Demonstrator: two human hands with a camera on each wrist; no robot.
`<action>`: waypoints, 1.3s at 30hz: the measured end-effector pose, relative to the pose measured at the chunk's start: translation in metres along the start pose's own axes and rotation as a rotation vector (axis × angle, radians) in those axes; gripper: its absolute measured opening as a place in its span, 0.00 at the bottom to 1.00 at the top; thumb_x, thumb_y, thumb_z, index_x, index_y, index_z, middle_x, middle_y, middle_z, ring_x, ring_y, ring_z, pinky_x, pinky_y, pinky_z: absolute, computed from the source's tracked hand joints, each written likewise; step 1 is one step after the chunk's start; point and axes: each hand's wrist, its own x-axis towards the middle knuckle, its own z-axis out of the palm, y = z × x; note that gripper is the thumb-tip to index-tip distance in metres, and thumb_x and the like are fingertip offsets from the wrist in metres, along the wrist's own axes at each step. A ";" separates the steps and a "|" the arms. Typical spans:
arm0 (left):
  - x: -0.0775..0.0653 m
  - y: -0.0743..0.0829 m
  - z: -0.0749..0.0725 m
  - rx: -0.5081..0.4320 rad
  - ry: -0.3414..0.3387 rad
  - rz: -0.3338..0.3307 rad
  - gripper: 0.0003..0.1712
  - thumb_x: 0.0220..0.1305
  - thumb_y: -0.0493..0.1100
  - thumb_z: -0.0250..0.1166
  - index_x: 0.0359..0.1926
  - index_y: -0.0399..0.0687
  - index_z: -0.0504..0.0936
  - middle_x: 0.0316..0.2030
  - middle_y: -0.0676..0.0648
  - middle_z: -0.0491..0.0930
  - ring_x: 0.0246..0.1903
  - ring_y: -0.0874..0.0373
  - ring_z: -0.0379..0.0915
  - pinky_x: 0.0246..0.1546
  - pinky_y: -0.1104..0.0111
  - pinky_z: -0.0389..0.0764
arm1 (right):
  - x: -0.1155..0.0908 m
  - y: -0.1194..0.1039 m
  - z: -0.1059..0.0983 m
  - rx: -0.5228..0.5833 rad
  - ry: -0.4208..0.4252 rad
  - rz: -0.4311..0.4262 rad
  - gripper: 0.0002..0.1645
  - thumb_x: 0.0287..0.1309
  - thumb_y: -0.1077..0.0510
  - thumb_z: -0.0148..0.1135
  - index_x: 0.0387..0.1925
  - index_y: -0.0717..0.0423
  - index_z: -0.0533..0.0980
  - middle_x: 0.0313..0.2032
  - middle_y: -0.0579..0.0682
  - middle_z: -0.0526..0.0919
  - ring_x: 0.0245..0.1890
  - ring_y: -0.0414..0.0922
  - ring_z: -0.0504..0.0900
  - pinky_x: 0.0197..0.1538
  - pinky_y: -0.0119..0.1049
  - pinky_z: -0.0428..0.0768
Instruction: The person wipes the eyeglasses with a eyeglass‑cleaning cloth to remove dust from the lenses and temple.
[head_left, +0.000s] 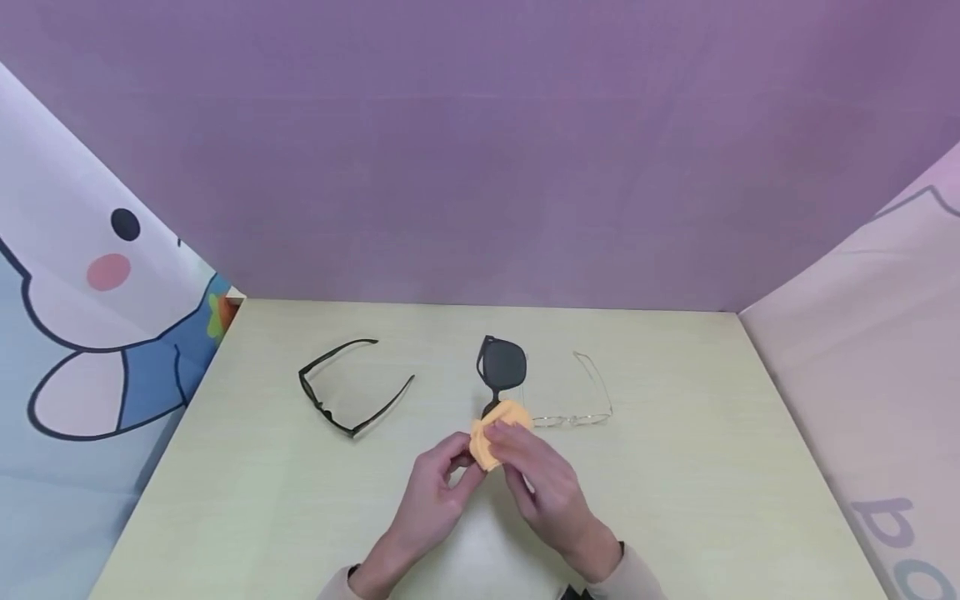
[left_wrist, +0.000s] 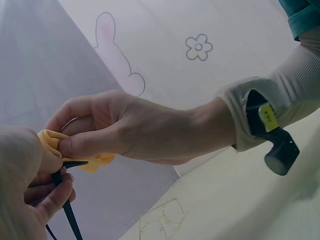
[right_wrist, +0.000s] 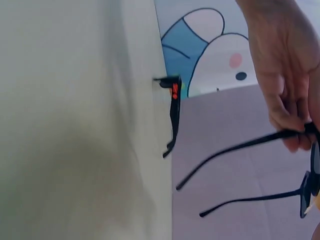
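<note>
A pair of black sunglasses (head_left: 505, 364) is held up above the table between my two hands, one dark lens showing in the head view. My left hand (head_left: 431, 492) grips the sunglasses by the frame at one end. With thumb and fingers, my right hand (head_left: 551, 492) pinches a yellow cloth (head_left: 516, 412) folded over the other lens, which the cloth hides. In the right wrist view both temples (right_wrist: 240, 145) stand unfolded. The left wrist view shows the right thumb pressing on the cloth (left_wrist: 50, 142).
Black-framed glasses (head_left: 351, 432) lie with temples unfolded on the pale table (head_left: 262, 500), to the left. Thin-rimmed clear glasses (head_left: 573, 420) lie right of the sunglasses. A purple backdrop (head_left: 480, 167) rises behind the table, with printed cloth walls at both sides.
</note>
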 end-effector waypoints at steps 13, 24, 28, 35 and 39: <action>-0.001 0.001 0.000 0.008 -0.006 -0.019 0.14 0.64 0.25 0.64 0.49 0.40 0.83 0.44 0.45 0.85 0.41 0.56 0.82 0.48 0.67 0.86 | 0.000 -0.002 0.001 0.002 -0.021 0.007 0.12 0.74 0.68 0.54 0.42 0.71 0.82 0.49 0.65 0.87 0.51 0.57 0.87 0.65 0.42 0.80; 0.000 0.000 0.002 -0.019 -0.030 -0.037 0.04 0.70 0.33 0.65 0.44 0.41 0.83 0.41 0.45 0.85 0.39 0.55 0.83 0.47 0.69 0.85 | 0.001 0.005 -0.003 -0.018 -0.005 0.077 0.12 0.74 0.67 0.54 0.45 0.71 0.82 0.48 0.63 0.88 0.50 0.57 0.87 0.64 0.39 0.80; -0.001 -0.001 0.003 -0.021 -0.032 -0.062 0.02 0.70 0.35 0.66 0.42 0.41 0.82 0.42 0.46 0.85 0.40 0.52 0.83 0.47 0.69 0.85 | -0.004 0.006 -0.001 -0.020 0.000 0.118 0.12 0.75 0.66 0.54 0.45 0.70 0.82 0.48 0.63 0.87 0.52 0.55 0.87 0.66 0.38 0.79; -0.002 -0.004 0.001 0.039 -0.013 -0.011 0.16 0.65 0.25 0.64 0.52 0.39 0.82 0.46 0.46 0.86 0.43 0.61 0.81 0.48 0.66 0.86 | -0.010 -0.002 0.006 0.047 0.002 0.023 0.12 0.74 0.67 0.56 0.42 0.72 0.83 0.49 0.64 0.87 0.54 0.55 0.86 0.65 0.40 0.80; -0.001 -0.006 0.001 0.031 -0.019 0.001 0.16 0.65 0.26 0.65 0.52 0.39 0.82 0.46 0.46 0.86 0.43 0.62 0.81 0.48 0.66 0.86 | -0.008 -0.001 0.005 0.049 0.007 0.010 0.12 0.74 0.67 0.56 0.41 0.72 0.83 0.49 0.64 0.87 0.53 0.55 0.87 0.65 0.41 0.80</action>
